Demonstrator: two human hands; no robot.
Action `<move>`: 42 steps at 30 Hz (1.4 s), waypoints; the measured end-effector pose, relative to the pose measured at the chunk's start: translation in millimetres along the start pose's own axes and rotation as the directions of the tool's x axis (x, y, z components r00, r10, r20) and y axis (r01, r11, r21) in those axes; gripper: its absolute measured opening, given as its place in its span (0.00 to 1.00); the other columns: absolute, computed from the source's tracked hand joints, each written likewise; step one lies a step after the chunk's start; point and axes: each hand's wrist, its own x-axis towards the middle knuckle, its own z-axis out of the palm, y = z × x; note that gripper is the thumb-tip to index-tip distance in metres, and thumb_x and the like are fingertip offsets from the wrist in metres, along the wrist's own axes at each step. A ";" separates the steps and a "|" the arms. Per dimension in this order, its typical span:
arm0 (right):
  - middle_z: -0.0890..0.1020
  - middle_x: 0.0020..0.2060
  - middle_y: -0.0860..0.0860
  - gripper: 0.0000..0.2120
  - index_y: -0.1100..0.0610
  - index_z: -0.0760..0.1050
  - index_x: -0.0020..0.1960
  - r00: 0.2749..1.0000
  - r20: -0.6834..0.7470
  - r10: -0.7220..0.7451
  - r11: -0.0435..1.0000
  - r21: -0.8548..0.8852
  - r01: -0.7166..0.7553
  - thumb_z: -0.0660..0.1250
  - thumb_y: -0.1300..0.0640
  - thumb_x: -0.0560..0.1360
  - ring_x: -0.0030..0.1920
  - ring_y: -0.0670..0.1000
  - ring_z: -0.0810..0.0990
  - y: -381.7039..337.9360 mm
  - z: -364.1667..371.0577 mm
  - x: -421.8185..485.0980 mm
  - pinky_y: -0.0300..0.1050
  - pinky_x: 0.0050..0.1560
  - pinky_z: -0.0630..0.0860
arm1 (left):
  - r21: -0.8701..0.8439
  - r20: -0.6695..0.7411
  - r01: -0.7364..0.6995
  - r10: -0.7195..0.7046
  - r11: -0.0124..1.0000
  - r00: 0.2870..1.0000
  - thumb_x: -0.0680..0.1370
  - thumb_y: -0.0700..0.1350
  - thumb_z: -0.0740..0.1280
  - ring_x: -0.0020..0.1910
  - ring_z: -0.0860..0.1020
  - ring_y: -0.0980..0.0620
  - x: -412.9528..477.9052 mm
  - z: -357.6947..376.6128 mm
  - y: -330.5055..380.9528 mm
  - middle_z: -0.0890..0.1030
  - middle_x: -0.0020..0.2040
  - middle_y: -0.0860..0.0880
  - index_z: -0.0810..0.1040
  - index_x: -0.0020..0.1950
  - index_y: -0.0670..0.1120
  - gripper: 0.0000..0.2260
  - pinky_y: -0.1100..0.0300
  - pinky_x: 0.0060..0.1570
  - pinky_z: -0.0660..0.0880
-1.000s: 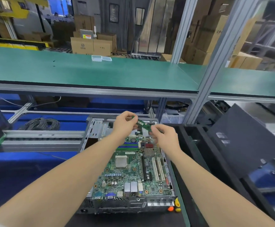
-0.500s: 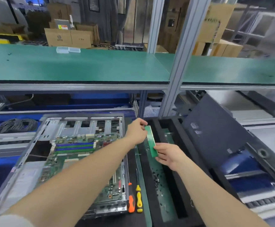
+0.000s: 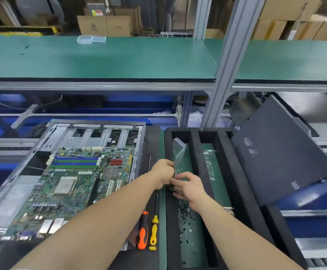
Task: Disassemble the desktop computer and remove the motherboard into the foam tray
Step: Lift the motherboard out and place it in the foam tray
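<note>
Over foam tray (image 3: 171, 230), memory stick (image 3: 175, 166) runs front-to-back.

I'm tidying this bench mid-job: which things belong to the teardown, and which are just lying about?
In the job:
motherboard, case, foam tray, memory stick held by left hand and right hand, screwdrivers, screws in the tray.

Lying about:
dark panel set aside, cardboard boxes, clear boxes on the shelf.

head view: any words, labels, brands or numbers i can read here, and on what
No text can be read.
The yellow sticker: blurred.
Print on the carton: blurred.
Markings on the motherboard: too small.
</note>
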 end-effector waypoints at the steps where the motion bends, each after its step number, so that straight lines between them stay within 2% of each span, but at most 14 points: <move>1: 0.85 0.39 0.54 0.12 0.60 0.80 0.54 1.000 -0.020 -0.016 1.000 0.000 0.016 0.79 0.61 0.73 0.37 0.51 0.83 0.2 1.0 0.8 0.56 0.50 0.86 | -0.012 -0.014 0.014 -0.014 1.000 1.000 0.80 0.30 0.57 0.52 0.82 0.42 1.0 0.1 -0.7 0.81 0.57 0.40 0.77 0.64 0.44 0.18 0.42 0.57 0.81; 6: 0.87 0.42 0.49 0.09 0.52 0.85 0.45 0.949 -0.304 -0.087 0.983 -0.178 0.033 0.82 0.60 0.68 0.46 0.52 0.85 6.3 4.8 11.6 0.52 0.50 0.85 | 0.046 0.031 0.060 -0.062 0.997 0.998 0.81 0.31 0.60 0.50 0.82 0.43 2.6 -2.7 -2.8 0.81 0.52 0.41 0.76 0.67 0.37 0.16 0.48 0.55 0.82; 10: 0.84 0.45 0.52 0.11 0.52 0.82 0.45 0.944 -0.327 -0.045 0.973 -0.230 -0.033 0.81 0.63 0.69 0.46 0.56 0.86 12.6 9.9 16.1 0.56 0.48 0.85 | 0.105 -0.002 0.123 -0.123 0.987 0.992 0.83 0.31 0.53 0.36 0.77 0.47 -1.6 -2.0 -3.1 0.78 0.42 0.43 0.74 0.49 0.42 0.12 0.55 0.39 0.77; 13: 0.84 0.45 0.51 0.10 0.52 0.82 0.44 0.938 -0.336 -0.083 0.951 -0.308 -0.026 0.81 0.62 0.70 0.45 0.52 0.84 16.9 11.3 19.7 0.51 0.47 0.84 | 0.222 -0.021 0.093 -0.091 0.971 0.996 0.83 0.34 0.56 0.41 0.74 0.44 1.5 -3.3 -4.1 0.76 0.50 0.40 0.76 0.60 0.39 0.12 0.54 0.43 0.77; 16: 0.84 0.45 0.51 0.09 0.53 0.83 0.45 0.941 -0.321 -0.108 0.919 -0.392 -0.028 0.81 0.59 0.70 0.46 0.53 0.84 18.4 14.1 20.7 0.51 0.49 0.84 | 0.326 -0.040 0.008 0.006 0.945 0.999 0.83 0.37 0.59 0.52 0.77 0.45 -4.2 -8.1 0.5 0.80 0.61 0.40 0.78 0.68 0.37 0.15 0.54 0.53 0.78; 19: 0.82 0.44 0.49 0.11 0.52 0.80 0.47 0.941 -0.325 -0.100 0.861 -0.503 -0.082 0.81 0.56 0.70 0.46 0.53 0.82 13.4 17.6 18.1 0.49 0.47 0.82 | 0.382 -0.053 -0.157 0.191 0.911 0.980 0.82 0.38 0.61 0.62 0.79 0.47 -22.6 -16.7 14.0 0.81 0.66 0.47 0.82 0.66 0.47 0.16 0.57 0.60 0.76; 21: 0.82 0.45 0.49 0.12 0.52 0.79 0.49 0.925 -0.348 -0.150 0.844 -0.532 -0.063 0.80 0.55 0.71 0.42 0.50 0.81 5.6 21.1 14.5 0.45 0.39 0.77 | 0.390 -0.048 -0.308 0.353 0.868 0.934 0.82 0.40 0.63 0.55 0.81 0.55 -39.5 -30.8 29.3 0.85 0.59 0.52 0.83 0.62 0.51 0.14 0.57 0.57 0.79; 23: 0.82 0.47 0.50 0.09 0.52 0.78 0.51 0.889 -0.350 -0.297 0.829 -0.557 0.058 0.76 0.53 0.75 0.42 0.49 0.79 -10.4 31.2 9.2 0.42 0.34 0.70 | 0.387 -0.092 -0.416 0.483 0.823 0.871 0.81 0.41 0.64 0.43 0.82 0.61 -57.8 -55.5 47.3 0.86 0.49 0.56 0.84 0.58 0.54 0.12 0.63 0.44 0.78; 27: 0.81 0.39 0.44 0.06 0.49 0.76 0.44 0.809 -0.253 -0.531 0.778 -0.525 0.346 0.68 0.50 0.79 0.42 0.48 0.80 -63.3 87.4 -12.8 0.41 0.34 0.68 | 0.359 -0.346 -0.440 0.555 0.823 0.756 0.79 0.41 0.67 0.40 0.82 0.59 -87.8 -142.1 61.3 0.85 0.42 0.56 0.84 0.52 0.54 0.09 0.63 0.38 0.76; 30: 0.79 0.34 0.44 0.13 0.50 0.74 0.40 0.752 -0.076 -0.655 0.642 -0.581 0.500 0.66 0.46 0.81 0.36 0.44 0.77 -93.6 142.8 -36.5 0.40 0.32 0.67 | 0.474 -0.525 -0.307 0.545 0.825 0.654 0.80 0.41 0.64 0.37 0.79 0.58 -105.2 -219.7 38.9 0.84 0.43 0.53 0.81 0.51 0.54 0.09 0.63 0.34 0.72; 33: 0.79 0.31 0.49 0.19 0.52 0.71 0.38 0.737 0.147 -0.659 0.458 -0.699 0.549 0.62 0.41 0.82 0.32 0.48 0.76 -103.9 190.5 -56.7 0.43 0.30 0.68 | 0.508 -0.645 -0.120 0.470 0.853 0.602 0.80 0.43 0.65 0.39 0.80 0.47 -117.4 -279.9 2.5 0.82 0.47 0.48 0.79 0.52 0.51 0.05 0.53 0.38 0.78; 35: 0.80 0.32 0.51 0.21 0.53 0.72 0.39 0.765 0.227 -0.603 0.351 -0.785 0.510 0.61 0.38 0.81 0.33 0.52 0.77 -101.7 212.4 -66.5 0.46 0.31 0.72 | 0.535 -0.669 -0.017 0.436 0.845 0.602 0.79 0.46 0.67 0.42 0.79 0.44 -121.7 -302.2 -19.5 0.79 0.49 0.46 0.78 0.53 0.45 0.06 0.50 0.41 0.78; 39: 0.81 0.33 0.51 0.22 0.53 0.75 0.45 0.763 0.240 -0.600 0.107 -0.921 0.374 0.58 0.35 0.81 0.36 0.54 0.81 -89.3 233.9 -77.4 0.49 0.37 0.81 | 0.512 -0.642 -0.022 0.400 0.859 0.654 0.78 0.48 0.71 0.32 0.76 0.47 -117.8 -317.3 -53.9 0.77 0.35 0.44 0.74 0.42 0.40 0.13 0.54 0.28 0.73; 42: 0.80 0.36 0.50 0.20 0.54 0.74 0.49 0.749 0.201 -0.631 0.063 -0.949 0.309 0.59 0.37 0.81 0.38 0.54 0.81 -85.1 240.9 -78.4 0.46 0.35 0.78 | 0.489 -0.612 -0.063 0.394 0.870 0.686 0.79 0.47 0.71 0.24 0.70 0.52 -111.4 -316.3 -66.7 0.71 0.27 0.49 0.72 0.36 0.43 0.15 0.61 0.24 0.65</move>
